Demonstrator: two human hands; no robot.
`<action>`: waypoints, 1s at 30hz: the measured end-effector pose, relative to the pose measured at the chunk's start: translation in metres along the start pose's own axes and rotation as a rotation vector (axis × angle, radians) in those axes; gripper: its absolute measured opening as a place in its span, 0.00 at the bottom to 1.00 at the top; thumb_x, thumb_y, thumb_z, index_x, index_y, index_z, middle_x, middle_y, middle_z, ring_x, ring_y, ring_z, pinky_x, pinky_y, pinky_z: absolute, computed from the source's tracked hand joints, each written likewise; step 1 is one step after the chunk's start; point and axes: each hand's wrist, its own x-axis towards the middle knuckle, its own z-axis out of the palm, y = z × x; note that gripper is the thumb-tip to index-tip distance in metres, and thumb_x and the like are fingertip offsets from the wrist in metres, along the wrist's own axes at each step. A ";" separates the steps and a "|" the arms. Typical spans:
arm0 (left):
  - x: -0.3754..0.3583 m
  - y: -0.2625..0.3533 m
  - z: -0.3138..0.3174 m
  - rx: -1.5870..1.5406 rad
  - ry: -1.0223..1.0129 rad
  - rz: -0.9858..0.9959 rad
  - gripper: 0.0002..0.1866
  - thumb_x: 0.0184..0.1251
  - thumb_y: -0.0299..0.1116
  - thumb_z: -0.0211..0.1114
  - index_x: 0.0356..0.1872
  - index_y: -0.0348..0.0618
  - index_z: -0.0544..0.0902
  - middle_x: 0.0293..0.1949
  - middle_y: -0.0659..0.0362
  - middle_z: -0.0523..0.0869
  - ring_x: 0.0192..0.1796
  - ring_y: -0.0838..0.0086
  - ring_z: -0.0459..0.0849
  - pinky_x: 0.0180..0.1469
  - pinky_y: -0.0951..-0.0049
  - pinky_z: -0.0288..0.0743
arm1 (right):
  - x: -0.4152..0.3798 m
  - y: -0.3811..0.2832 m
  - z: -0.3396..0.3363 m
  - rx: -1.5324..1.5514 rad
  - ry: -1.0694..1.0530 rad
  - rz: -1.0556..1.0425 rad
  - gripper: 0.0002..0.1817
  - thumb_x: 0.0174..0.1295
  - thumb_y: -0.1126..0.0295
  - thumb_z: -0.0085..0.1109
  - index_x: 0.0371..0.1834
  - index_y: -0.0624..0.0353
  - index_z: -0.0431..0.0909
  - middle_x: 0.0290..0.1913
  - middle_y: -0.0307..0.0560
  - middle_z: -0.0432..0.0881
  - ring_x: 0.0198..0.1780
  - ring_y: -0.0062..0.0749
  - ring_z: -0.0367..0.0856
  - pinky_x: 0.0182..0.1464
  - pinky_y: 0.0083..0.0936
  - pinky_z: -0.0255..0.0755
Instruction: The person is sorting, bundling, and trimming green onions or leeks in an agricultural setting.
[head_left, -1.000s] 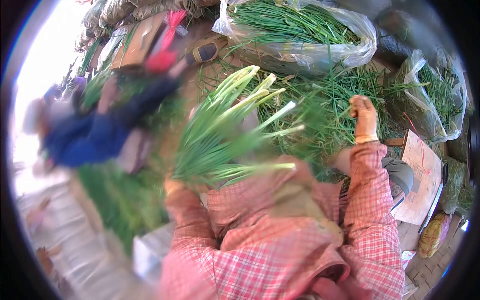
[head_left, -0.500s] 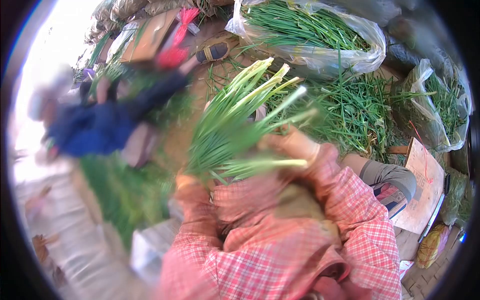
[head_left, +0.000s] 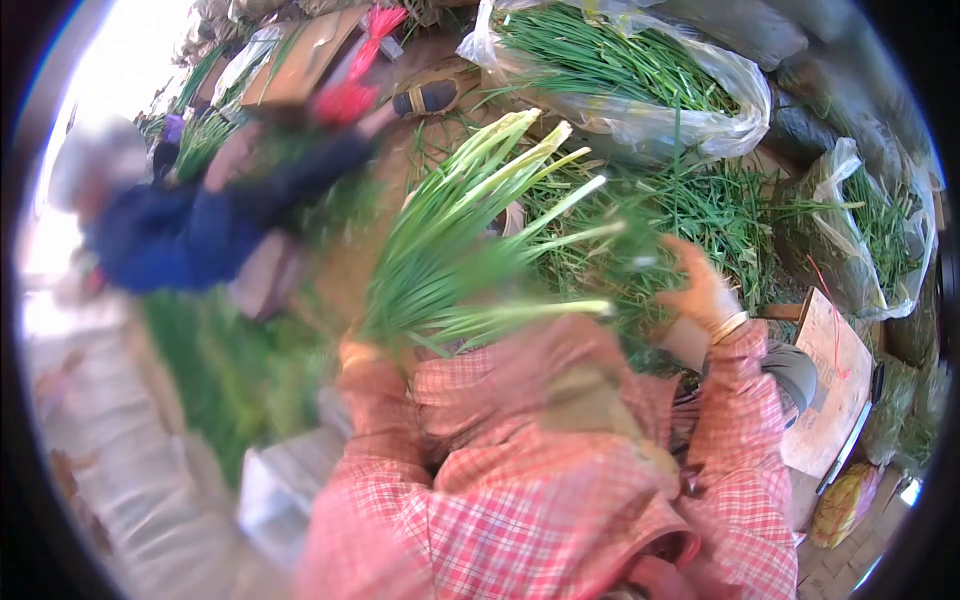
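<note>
A fanned bunch of garlic chives (head_left: 455,225) stretches in front of my body, pale stem ends up and to the right, green leaves down and to the left. My left hand (head_left: 362,355), partly blurred and covered by leaves, is closed around the bunch's leafy end. Away from the bunch, my right hand (head_left: 705,292) is open with fingers apart and nothing visible in it. It is just above the edge of a heap of loose green leaves (head_left: 715,220).
A clear plastic bag (head_left: 610,118) full of chives lies beyond the heap, and another bag (head_left: 845,215) stands at right. A wooden board (head_left: 828,385) is by my right knee. At left, a person in blue (head_left: 180,235) bends over more greens (head_left: 230,370).
My right hand has moved right, away from the chives, and its fingers have spread. The bunch stays in my left hand. The person at left has shifted slightly.
</note>
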 end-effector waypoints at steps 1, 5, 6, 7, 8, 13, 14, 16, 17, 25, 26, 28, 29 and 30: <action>-0.010 -0.003 0.007 -0.006 0.012 0.000 0.18 0.68 0.39 0.45 0.49 0.38 0.75 0.45 0.53 0.81 0.47 0.61 0.78 0.53 0.62 0.70 | 0.006 -0.034 0.019 0.358 -0.074 -0.123 0.46 0.37 0.76 0.67 0.66 0.52 0.57 0.57 0.45 0.70 0.49 0.32 0.72 0.46 0.26 0.72; -0.027 -0.004 0.025 0.003 0.028 0.013 0.18 0.68 0.38 0.45 0.50 0.37 0.75 0.45 0.52 0.81 0.47 0.61 0.78 0.54 0.61 0.70 | 0.013 -0.129 0.066 0.687 -0.340 -0.324 0.39 0.49 0.75 0.61 0.66 0.60 0.54 0.49 0.43 0.71 0.44 0.22 0.71 0.45 0.19 0.69; -0.023 -0.003 0.020 0.013 0.023 0.018 0.18 0.68 0.38 0.45 0.50 0.37 0.75 0.45 0.52 0.81 0.47 0.61 0.78 0.54 0.61 0.70 | 0.018 -0.131 0.089 0.781 -0.296 -0.422 0.32 0.54 0.76 0.55 0.64 0.60 0.57 0.48 0.43 0.72 0.44 0.22 0.72 0.45 0.18 0.70; -0.023 -0.003 0.017 0.015 0.022 0.025 0.18 0.68 0.37 0.45 0.50 0.37 0.75 0.46 0.52 0.80 0.47 0.61 0.78 0.54 0.61 0.70 | 0.023 -0.133 0.113 0.871 -0.259 -0.524 0.25 0.60 0.77 0.49 0.62 0.60 0.60 0.46 0.43 0.73 0.44 0.22 0.73 0.45 0.18 0.70; -0.024 -0.003 0.015 0.016 0.028 0.035 0.18 0.68 0.37 0.45 0.50 0.37 0.75 0.46 0.52 0.80 0.47 0.61 0.78 0.54 0.61 0.70 | 0.020 -0.144 0.113 0.996 -0.248 -0.509 0.21 0.62 0.78 0.46 0.60 0.60 0.64 0.45 0.43 0.74 0.44 0.22 0.73 0.45 0.17 0.70; -0.006 -0.001 0.001 0.064 0.011 0.067 0.18 0.67 0.35 0.45 0.50 0.36 0.74 0.46 0.51 0.80 0.47 0.60 0.78 0.54 0.61 0.70 | 0.003 -0.136 0.089 0.929 -0.635 -0.149 0.15 0.59 0.61 0.55 0.41 0.61 0.75 0.37 0.41 0.76 0.39 0.24 0.73 0.39 0.20 0.67; 0.000 -0.002 -0.005 0.072 0.007 0.078 0.18 0.67 0.35 0.45 0.51 0.36 0.74 0.46 0.50 0.80 0.47 0.60 0.78 0.54 0.60 0.70 | -0.006 -0.136 0.072 0.822 -0.701 -0.014 0.15 0.60 0.59 0.54 0.38 0.62 0.76 0.34 0.41 0.77 0.36 0.25 0.73 0.37 0.20 0.67; 0.011 -0.005 -0.017 0.101 -0.012 0.099 0.18 0.67 0.34 0.45 0.51 0.35 0.74 0.47 0.50 0.80 0.47 0.60 0.77 0.54 0.60 0.70 | -0.025 -0.128 0.043 1.136 -0.639 -0.024 0.13 0.62 0.63 0.51 0.38 0.63 0.76 0.25 0.39 0.73 0.28 0.24 0.70 0.32 0.20 0.64; 0.018 -0.006 -0.024 0.129 -0.023 0.114 0.18 0.67 0.34 0.45 0.51 0.35 0.74 0.47 0.50 0.79 0.47 0.60 0.77 0.54 0.60 0.70 | -0.035 -0.119 0.033 1.297 -0.599 -0.028 0.12 0.62 0.64 0.50 0.39 0.63 0.76 0.21 0.38 0.72 0.24 0.23 0.69 0.29 0.20 0.63; -0.059 0.002 0.085 0.005 0.205 0.049 0.17 0.65 0.29 0.45 0.51 0.32 0.73 0.47 0.47 0.79 0.45 0.61 0.79 0.51 0.62 0.74 | -0.048 -0.017 -0.059 1.397 0.229 -0.066 0.08 0.54 0.76 0.52 0.37 0.66 0.74 0.26 0.43 0.76 0.20 0.23 0.71 0.21 0.17 0.65; -0.077 0.004 0.104 0.016 0.207 0.072 0.17 0.65 0.29 0.46 0.51 0.32 0.73 0.47 0.47 0.79 0.45 0.61 0.79 0.51 0.62 0.74 | -0.024 -0.020 -0.059 0.508 0.307 0.119 0.16 0.51 0.73 0.57 0.45 0.65 0.74 0.35 0.45 0.78 0.33 0.27 0.76 0.35 0.17 0.69; -0.100 0.010 0.137 0.044 0.206 0.121 0.17 0.64 0.28 0.46 0.51 0.32 0.74 0.47 0.47 0.79 0.46 0.60 0.79 0.50 0.63 0.75 | 0.005 -0.030 -0.055 -0.380 0.478 -0.126 0.21 0.51 0.69 0.60 0.51 0.54 0.75 0.48 0.47 0.77 0.46 0.32 0.75 0.49 0.25 0.69; -0.105 0.013 0.148 0.058 0.205 0.148 0.17 0.64 0.28 0.46 0.51 0.32 0.74 0.47 0.47 0.79 0.46 0.60 0.79 0.50 0.63 0.75 | 0.016 -0.071 -0.057 0.103 0.412 -0.054 0.22 0.51 0.70 0.60 0.52 0.55 0.74 0.49 0.45 0.76 0.47 0.30 0.74 0.50 0.24 0.68; -0.106 0.014 0.154 0.071 0.207 0.175 0.17 0.64 0.28 0.47 0.51 0.31 0.74 0.47 0.47 0.79 0.46 0.60 0.79 0.50 0.63 0.75 | 0.032 -0.084 -0.051 0.372 0.363 -0.108 0.22 0.51 0.72 0.59 0.52 0.57 0.74 0.50 0.43 0.76 0.48 0.28 0.73 0.51 0.23 0.67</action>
